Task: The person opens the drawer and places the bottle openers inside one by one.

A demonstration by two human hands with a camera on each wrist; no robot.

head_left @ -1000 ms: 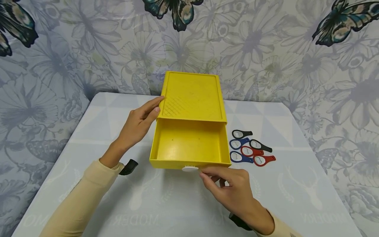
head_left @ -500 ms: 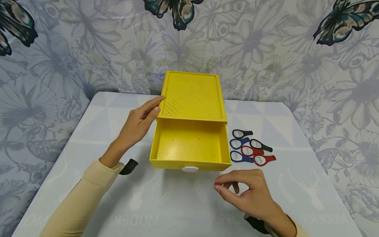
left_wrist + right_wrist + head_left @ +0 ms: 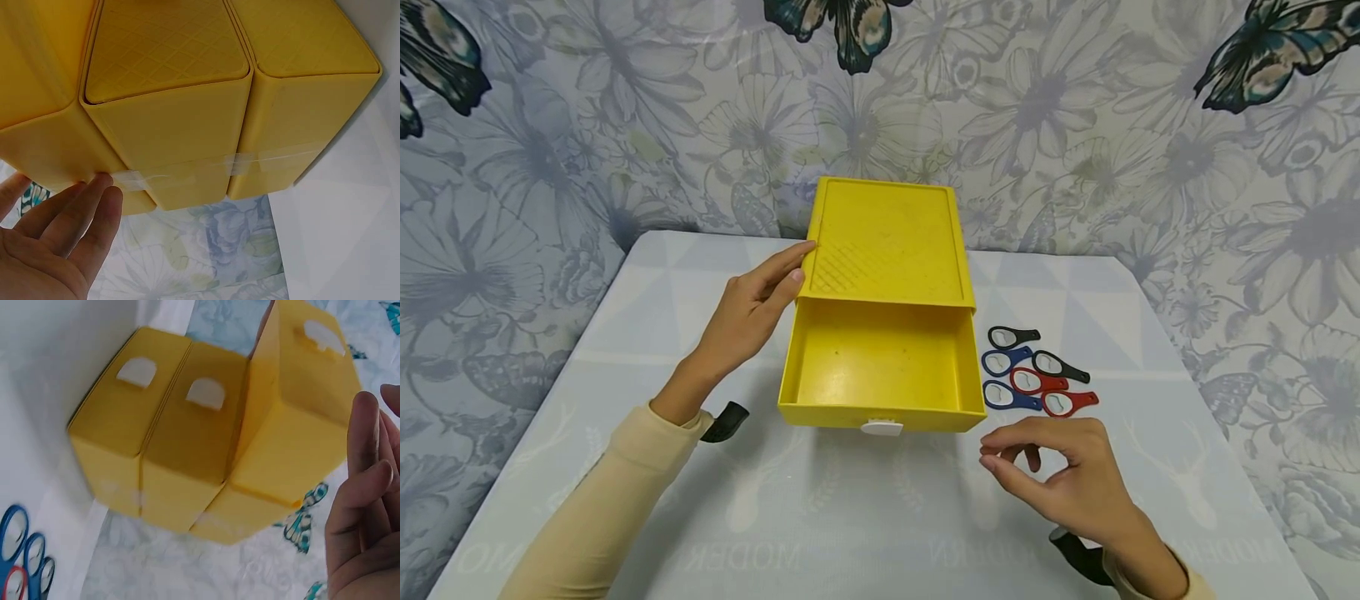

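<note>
A yellow drawer unit (image 3: 887, 242) stands in the middle of the table, its top drawer (image 3: 880, 358) pulled out toward me with nothing in it. That drawer has a white pull tab (image 3: 882, 427) at its front. Fingers of my left hand (image 3: 730, 325) rest against the unit's left side, near the top edge; the left wrist view shows them fairly straight on the yellow wall (image 3: 169, 137). My right hand (image 3: 1075, 475) hovers right of the drawer's front corner, fingers loosely bent, thumb and forefinger tips close together, holding nothing visible.
Right of the unit lie several small ring-headed pieces with short handles, including a black one (image 3: 1028, 336), a blue one (image 3: 1026, 402) and a red one (image 3: 1081, 400). Two lower drawers (image 3: 187, 431) are closed. A patterned wall (image 3: 1045, 150) rises behind the table.
My right hand has let go of the white pull tab and moved right, away from the drawer front. The left hand and the drawer have stayed put.
</note>
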